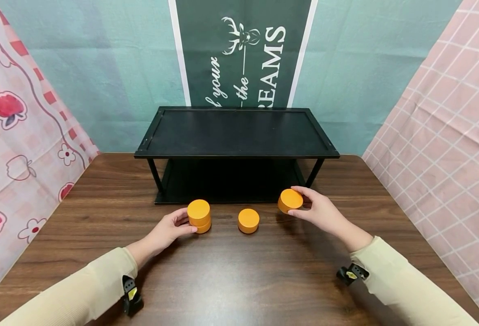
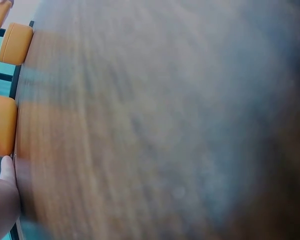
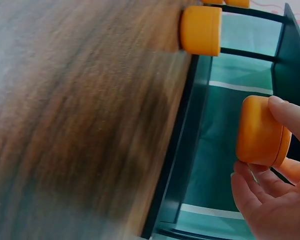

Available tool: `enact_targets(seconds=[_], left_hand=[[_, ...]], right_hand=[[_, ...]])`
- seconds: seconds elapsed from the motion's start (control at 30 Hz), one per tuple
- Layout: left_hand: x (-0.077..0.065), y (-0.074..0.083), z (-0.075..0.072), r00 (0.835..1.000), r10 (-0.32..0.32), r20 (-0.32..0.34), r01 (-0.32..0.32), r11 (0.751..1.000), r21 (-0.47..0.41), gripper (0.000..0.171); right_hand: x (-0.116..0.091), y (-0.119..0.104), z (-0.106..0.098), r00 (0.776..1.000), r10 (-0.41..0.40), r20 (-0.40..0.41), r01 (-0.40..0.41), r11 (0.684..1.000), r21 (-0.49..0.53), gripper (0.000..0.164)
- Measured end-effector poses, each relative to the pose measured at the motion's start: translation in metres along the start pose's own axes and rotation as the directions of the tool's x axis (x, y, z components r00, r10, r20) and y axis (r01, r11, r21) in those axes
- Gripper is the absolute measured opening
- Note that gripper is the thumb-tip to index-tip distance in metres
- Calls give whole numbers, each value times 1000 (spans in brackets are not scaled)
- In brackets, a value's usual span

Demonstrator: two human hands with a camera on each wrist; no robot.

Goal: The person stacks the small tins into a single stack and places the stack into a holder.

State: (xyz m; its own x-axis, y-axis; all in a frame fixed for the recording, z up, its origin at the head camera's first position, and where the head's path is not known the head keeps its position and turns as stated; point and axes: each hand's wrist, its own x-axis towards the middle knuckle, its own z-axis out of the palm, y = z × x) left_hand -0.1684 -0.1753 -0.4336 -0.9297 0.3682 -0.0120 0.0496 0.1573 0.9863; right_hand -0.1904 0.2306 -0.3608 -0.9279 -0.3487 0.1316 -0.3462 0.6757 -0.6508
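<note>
Two orange round lidded tins are stacked on the table in the head view, an upper tin (image 1: 198, 210) on a lower tin (image 1: 203, 228). My left hand (image 1: 170, 231) grips the stack from its left side, thumb at the front and fingers behind. A third tin (image 1: 248, 220) stands alone on the table between the hands. At the right, my right hand (image 1: 323, 210) pinches a fourth tin (image 3: 260, 131) between thumb and fingers, raised above the tabletop. In the left wrist view only part of the left hand (image 2: 2, 197) shows at the edge.
Behind the tins stands a black two-level rack (image 1: 235, 133), its lower shelf (image 1: 227, 181) close to the table and thin posts at its sides. The brown wooden table (image 1: 231, 280) spreads in front. Patterned cloths hang at the back, left and right.
</note>
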Motion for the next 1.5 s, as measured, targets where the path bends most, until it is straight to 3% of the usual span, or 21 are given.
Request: enact_targets(seconds=[0.4,1.5], left_hand=[[-1,-2,-3,1000,-9,-4,9,1000,2,59],[0,-3,0,999,-32,-10,32,999,26,61]], right_hand=[[2,-14,-5,999,-25,-33,25,1000,-6,67],[27,-46,22,992,-128,-4,128,991,40,67]])
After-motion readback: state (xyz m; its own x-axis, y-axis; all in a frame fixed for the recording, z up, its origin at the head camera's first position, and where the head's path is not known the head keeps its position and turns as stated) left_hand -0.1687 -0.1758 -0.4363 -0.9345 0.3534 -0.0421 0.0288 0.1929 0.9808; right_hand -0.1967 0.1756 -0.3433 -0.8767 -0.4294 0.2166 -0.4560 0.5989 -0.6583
